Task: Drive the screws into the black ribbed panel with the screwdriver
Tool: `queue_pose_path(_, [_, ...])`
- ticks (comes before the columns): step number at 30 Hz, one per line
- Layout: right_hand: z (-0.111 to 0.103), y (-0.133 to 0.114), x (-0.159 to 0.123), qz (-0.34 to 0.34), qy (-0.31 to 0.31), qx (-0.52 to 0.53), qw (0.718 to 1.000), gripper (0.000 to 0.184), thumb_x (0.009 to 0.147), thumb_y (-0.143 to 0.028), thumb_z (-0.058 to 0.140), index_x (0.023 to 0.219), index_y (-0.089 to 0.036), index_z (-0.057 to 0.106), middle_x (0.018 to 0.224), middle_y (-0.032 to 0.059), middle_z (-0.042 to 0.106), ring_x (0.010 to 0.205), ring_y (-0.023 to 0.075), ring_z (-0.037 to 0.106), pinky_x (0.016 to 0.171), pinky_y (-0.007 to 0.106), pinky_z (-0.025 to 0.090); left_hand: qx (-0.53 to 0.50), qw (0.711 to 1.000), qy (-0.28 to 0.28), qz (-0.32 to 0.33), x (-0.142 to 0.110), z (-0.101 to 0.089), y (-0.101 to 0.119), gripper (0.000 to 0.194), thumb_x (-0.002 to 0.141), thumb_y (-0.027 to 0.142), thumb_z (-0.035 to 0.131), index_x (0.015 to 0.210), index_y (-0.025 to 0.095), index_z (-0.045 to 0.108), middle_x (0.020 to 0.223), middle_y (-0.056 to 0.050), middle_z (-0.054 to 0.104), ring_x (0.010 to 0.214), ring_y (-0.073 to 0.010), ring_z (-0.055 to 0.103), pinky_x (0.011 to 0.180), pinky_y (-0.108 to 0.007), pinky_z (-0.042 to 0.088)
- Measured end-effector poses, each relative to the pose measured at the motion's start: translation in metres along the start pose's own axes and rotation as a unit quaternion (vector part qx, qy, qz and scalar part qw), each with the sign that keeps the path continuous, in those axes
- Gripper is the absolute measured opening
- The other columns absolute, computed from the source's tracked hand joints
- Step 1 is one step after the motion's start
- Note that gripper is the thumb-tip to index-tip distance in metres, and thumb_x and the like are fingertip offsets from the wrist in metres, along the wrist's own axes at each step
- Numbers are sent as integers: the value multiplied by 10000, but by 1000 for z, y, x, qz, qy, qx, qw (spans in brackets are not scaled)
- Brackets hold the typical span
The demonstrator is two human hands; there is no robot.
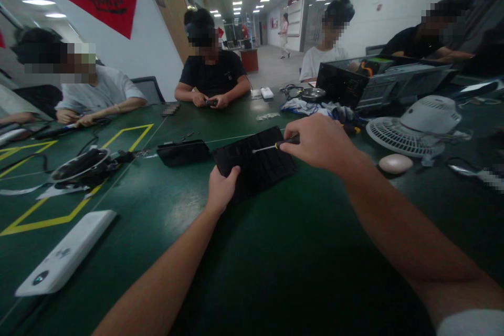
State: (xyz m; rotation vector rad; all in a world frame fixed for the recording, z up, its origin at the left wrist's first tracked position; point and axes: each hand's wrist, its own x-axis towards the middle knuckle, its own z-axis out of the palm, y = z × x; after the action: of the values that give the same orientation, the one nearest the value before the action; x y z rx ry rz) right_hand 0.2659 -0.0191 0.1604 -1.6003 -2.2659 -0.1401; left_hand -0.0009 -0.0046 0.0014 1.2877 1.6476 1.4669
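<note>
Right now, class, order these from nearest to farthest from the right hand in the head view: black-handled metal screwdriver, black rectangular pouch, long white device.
1. Screwdriver, held in the right hand.
2. Black pouch, left of the black panel.
3. White device, lower left.

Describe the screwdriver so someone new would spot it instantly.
At the green table, find the left hand gripping a black panel. The screwdriver, held in the right hand, points across that panel. Its thin, shiny shaft and yellow-banded dark handle distinguish it from the panel and nearby black case.
</note>
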Motion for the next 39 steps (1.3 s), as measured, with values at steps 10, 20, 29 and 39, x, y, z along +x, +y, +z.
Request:
queue_pose_path(10, [2,2,1,-2,-8,18,1000,279,955,-431,704,1040,-215,859,981,123,823,949,313,739,811,412,492,-5,1000,-4,-8,-1,0,2,394,781,393,820,1109,184,758,1125,-131,812,1064,-329,766,1032,-502,586])
queue_pose_path(20, [4,3,0,-21,-42,40,998,252,985,-339,669,1134,-249,849,984,96,826,930,299,740,828,410,498,-9,1000,-5,7,0,1,1,398,791,377,807,1127,169,762,1130,-132,810,1055,-327,765,1017,-490,589])
queue_pose_path(29, [2,-4,-3,-34,-28,31,999,254,890,-239,753,1114,-255,872,1099,99,820,1022,311,742,857,420,525,-5,1000,-2,-5,1,0,1,400,788,395,824,1115,175,759,1115,-132,806,1051,-334,764,1035,-514,585])
queue_pose_path(39, [0,-12,-5,-13,-38,3,999,304,962,-291,644,1133,-219,884,1178,152,797,1057,352,724,798,433,517,1,1000,-9,-3,1,-1,1,409,800,404,809,1132,171,758,1124,-135,811,1043,-332,763,1031,-519,588])
